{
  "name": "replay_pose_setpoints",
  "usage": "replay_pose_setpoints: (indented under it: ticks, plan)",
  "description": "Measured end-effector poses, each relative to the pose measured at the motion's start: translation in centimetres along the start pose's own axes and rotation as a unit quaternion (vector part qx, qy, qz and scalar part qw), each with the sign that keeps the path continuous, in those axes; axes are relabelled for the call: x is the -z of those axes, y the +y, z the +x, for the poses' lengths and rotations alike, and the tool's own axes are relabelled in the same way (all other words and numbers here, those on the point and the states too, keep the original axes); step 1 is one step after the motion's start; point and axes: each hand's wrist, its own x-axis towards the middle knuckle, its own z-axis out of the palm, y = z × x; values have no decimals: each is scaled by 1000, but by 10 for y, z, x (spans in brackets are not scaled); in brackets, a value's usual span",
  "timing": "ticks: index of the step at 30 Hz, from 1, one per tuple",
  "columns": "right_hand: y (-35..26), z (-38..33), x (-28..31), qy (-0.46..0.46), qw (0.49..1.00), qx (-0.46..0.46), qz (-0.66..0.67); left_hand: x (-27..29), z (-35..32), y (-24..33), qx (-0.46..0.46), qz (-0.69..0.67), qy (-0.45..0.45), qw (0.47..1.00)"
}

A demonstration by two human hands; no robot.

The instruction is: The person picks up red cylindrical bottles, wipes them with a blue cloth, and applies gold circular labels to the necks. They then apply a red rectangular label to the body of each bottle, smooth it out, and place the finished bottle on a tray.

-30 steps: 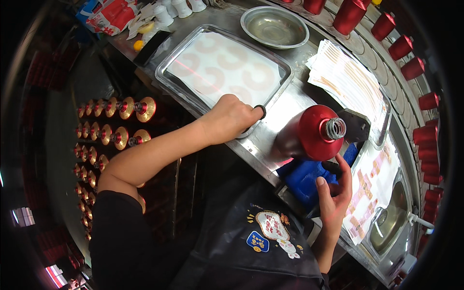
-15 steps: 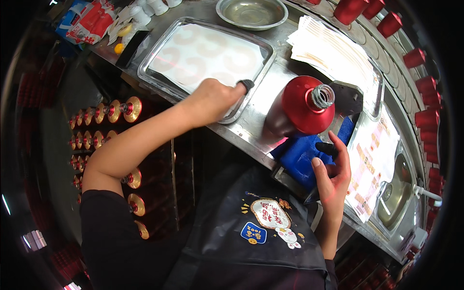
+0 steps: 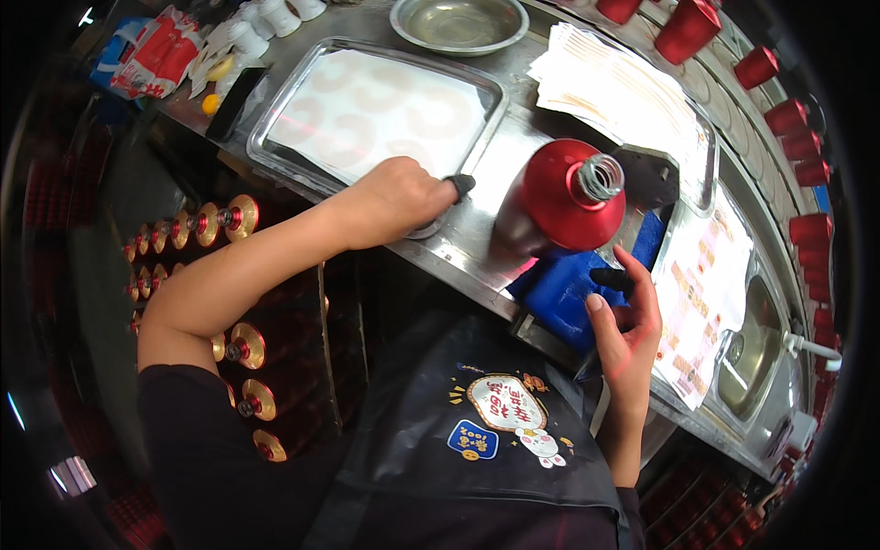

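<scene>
My left hand (image 3: 401,203) is closed at the near right corner of a metal tray (image 3: 500,96). Its fingers are curled, one tipped with a black cover; anything inside is hidden. A white sheet (image 3: 385,110) with faint curved pale-pink shapes lies in the tray. A red bottle (image 3: 566,206) stands upright right of that hand, its clear threaded neck uncapped. Nearest to my right hand (image 3: 631,335) are this bottle and a blue pad (image 3: 557,298). The right fingers are apart with nothing in them; one wears a black cover.
A dark block (image 3: 649,177) sits behind the bottle. Stacked printed sheets (image 3: 614,82) lie at the back right, more labels (image 3: 701,312) near the sink (image 3: 761,367). A metal bowl (image 3: 458,23) is behind the tray. Red bottles (image 3: 243,215) line racks below left; red containers (image 3: 687,32) follow a conveyor.
The whole scene has shifted slightly left in the view. Both hands keep nearly the same poses and places beside the tray and bottle.
</scene>
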Motion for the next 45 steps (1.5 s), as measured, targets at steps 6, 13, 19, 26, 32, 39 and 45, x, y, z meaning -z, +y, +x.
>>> replay_pose_setpoints:
  ticks: [6,13,19,26,32,39,45]
  plan:
    - [4,-7,-4,-4,999,28,19,-4,2,7,-46,11,-13,999]
    - [7,-8,-1,-6,999,34,10,-1,3,8,-26,16,-29,999]
    - [6,-5,7,7,999,27,18,14,3,0,41,4,-12,999]
    - [-2,21,32,62,992,109,-18,90,18,-66,105,146,113,977]
    - [-33,57,38,64,981,181,9,174,59,-83,104,225,220,943]
    - [-104,104,7,12,968,248,-29,258,140,14,-57,213,225,949]
    - [-75,145,3,13,957,261,-126,206,216,103,-230,42,314,920]
